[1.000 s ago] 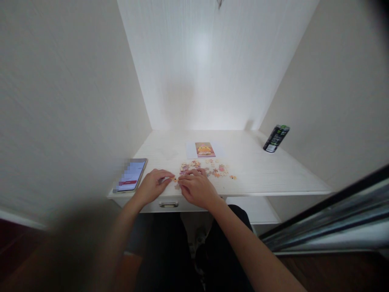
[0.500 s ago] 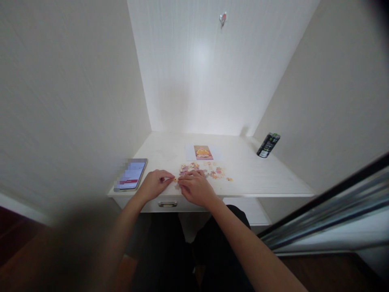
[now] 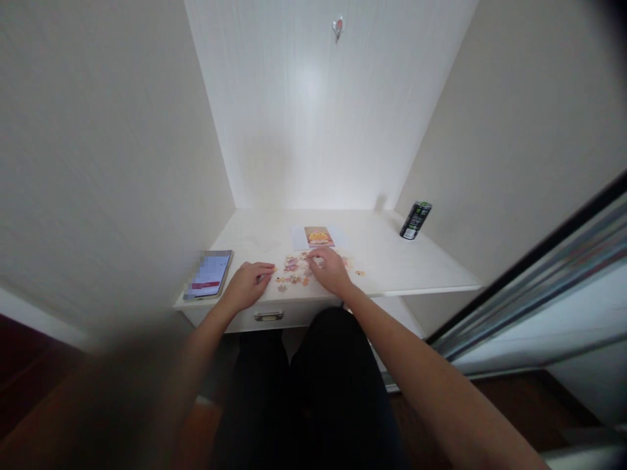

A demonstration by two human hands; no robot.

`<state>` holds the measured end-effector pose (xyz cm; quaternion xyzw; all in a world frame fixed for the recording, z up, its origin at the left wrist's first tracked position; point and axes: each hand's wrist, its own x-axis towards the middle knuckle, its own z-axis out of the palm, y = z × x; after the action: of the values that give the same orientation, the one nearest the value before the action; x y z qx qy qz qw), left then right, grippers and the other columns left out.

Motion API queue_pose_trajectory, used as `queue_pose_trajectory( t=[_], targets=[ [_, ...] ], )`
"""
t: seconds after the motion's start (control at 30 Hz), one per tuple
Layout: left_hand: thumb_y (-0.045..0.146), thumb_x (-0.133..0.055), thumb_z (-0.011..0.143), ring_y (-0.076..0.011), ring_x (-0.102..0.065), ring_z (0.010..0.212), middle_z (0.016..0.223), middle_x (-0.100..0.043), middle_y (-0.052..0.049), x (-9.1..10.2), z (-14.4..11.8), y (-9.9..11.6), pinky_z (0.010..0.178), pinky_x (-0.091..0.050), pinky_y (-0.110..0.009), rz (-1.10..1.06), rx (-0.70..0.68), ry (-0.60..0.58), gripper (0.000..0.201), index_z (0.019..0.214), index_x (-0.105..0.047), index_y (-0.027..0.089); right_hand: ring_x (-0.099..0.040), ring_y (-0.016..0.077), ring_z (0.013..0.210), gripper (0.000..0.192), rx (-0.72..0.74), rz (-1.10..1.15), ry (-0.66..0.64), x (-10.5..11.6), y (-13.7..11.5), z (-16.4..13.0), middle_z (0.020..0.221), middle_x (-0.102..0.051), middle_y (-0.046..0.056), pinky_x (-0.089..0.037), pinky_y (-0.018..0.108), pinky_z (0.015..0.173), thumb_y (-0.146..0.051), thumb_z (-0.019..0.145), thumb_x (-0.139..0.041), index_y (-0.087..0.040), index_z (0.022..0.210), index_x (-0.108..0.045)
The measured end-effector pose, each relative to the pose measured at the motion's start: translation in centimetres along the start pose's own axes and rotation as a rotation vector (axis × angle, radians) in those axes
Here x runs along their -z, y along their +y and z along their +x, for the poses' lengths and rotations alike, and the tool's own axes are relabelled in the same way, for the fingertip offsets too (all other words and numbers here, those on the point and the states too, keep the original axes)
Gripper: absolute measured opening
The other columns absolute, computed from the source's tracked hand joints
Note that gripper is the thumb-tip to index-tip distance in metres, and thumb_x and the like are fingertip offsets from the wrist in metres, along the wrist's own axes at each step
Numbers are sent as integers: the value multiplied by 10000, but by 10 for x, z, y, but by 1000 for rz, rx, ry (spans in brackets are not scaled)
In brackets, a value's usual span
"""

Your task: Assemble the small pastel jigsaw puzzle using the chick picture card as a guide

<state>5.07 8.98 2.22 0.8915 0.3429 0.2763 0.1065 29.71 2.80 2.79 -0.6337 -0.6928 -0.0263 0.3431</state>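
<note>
Small pink-and-orange cardboard puzzle pieces [image 3: 294, 273] lie scattered near the front edge of the white wooden tabletop [image 3: 416, 267]. The left hand [image 3: 247, 285] rests just beside them with fingers loosely curled, gripping nothing visible. The right hand [image 3: 330, 269] lies on the pieces; whether its fingers pinch one cannot be told.

Both forearms are bare to beyond the elbow, with no sleeve showing. The left hand [image 3: 245, 285] and right hand [image 3: 330, 271] wear no gloves. Below them, the legs are in black trousers [image 3: 304, 391].

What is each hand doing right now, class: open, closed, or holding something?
Left hand: resting on the desk beside the puzzle pieces; grip cannot be told.
Right hand: on the puzzle pieces; grip cannot be told.
</note>
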Motion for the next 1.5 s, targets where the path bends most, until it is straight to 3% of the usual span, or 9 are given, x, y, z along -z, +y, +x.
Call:
queue_pose_trajectory(
  t=[0.17, 0.23, 0.37, 0.5, 0.67, 1.07, 1.3, 1.5],
  targets=[
    [273, -486, 897, -241, -630, 1113, 1230, -689, -78, -3, -4, 0, 1005, -444, -434, 29, -9, 35, 318, 1108, -709, 192, -557, 294, 1051, 244, -185, -85, 97, 33, 55, -13, 1086, -666, 157, -394, 476, 953, -199, 860, -497, -143, 960, -712],
    [265, -473, 903, -235, -624, 1116, 1226, -689, -76, -3, -4, 0, 1003, -450, -424, 43, -19, 38, 319, 1114, -701, 191, -553, 305, 1070, 246, -246, -115, 127, 43, 75, -22, 1107, -664, 150, -383, 488, 964, -226, 856, -508, -159, 965, -717],
    [265, -461, 905, -241, -624, 1082, 1168, -702, -81, -4, -4, -1, 990, -453, -423, 63, -32, 46, 305, 1050, -718, 189, -624, 228, 932, 318, -361, 5, 139, 59, 113, -35, 1094, -693, 138, -446, 394, 919, -240, 870, -466, -132, 1036, -714],
    [281, -454, 900, -237, -636, 960, 1093, -704, -88, -6, -3, 1, 927, -485, -408, 76, 4, 76, 301, 1007, -720, 186, -651, 184, 826, 304, -312, 83, 14, 72, 135, -42, 957, -747, 69, -490, 309, 809, -255, 844, -509, -167, 1020, -741],
    [270, -436, 894, -233, -632, 905, 1029, -694, -105, -6, -4, 9, 912, -489, -386, 122, 91, 130, 306, 990, -703, 157, -626, 168, 747, 286, -210, 139, -94, 74, 134, -46, 890, -753, 49, -484, 288, 740, -275, 800, -580, -189, 1011, -754],
    [247, -451, 878, -242, -638, 878, 1049, -712, -101, -8, -4, 11, 897, -485, -389, 228, 184, 125, 332, 1127, -648, 148, -596, 163, 692, 305, -119, 244, -137, 72, 132, -50, 852, -727, 44, -482, 295, 678, -345, 815, -602, -199, 1045, -738],
    [270, -459, 898, -248, -642, 895, 995, -712, -83, -6, -2, 10, 885, -489, -389, 224, 190, 121, 305, 1122, -642, 175, -645, 179, 798, 267, -157, 356, -175, 72, 128, -49, 948, -745, 53, -519, 319, 758, -293, 818, -597, -213, 1037, -728],
    [310, -452, 929, -245, -626, 888, 1077, -694, -76, -7, -3, 10, 865, -497, -409, 185, 188, 95, 316, 1177, -605, 188, -666, 214, 953, 232, -171, 396, -167, 68, 130, -52, 1071, -732, 43, -515, 367, 873, -288, 873, -546, -251, 1022, -720]
  ],
)
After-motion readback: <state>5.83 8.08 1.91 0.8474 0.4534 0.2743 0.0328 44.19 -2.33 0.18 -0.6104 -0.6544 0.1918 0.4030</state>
